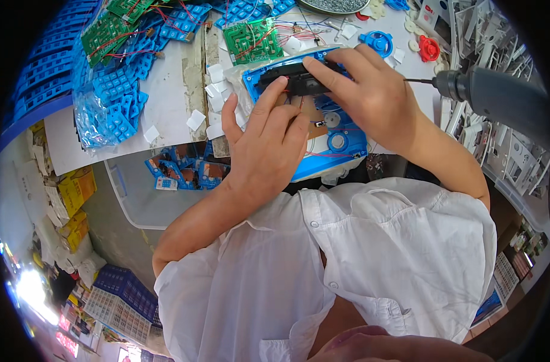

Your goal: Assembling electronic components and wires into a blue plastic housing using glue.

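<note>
A long black plastic part point(304, 83) lies tilted across the upper end of a blue plastic housing point(329, 166). My right hand point(376, 90) grips the part's right end, its fingers bent over the top and the thumb hidden. My left hand point(261, 142) rests at the part's left side, one fingertip touching it and the little finger sticking out. Its thumb and index finger close together beside thin red wires point(301, 104); what they pinch is hidden. Inside the housing show a brown board point(314, 114), a small grey disc point(332, 119) and a blue ring point(337, 142).
A dark electric screwdriver point(489, 90) hangs at the right, its bit pointing toward my right wrist. Green circuit boards point(251, 41) and blue keypads point(115, 84) are piled at the far left. White plastic pieces point(504, 139) heap at the right. A clear bin point(133, 196) stands below the table edge.
</note>
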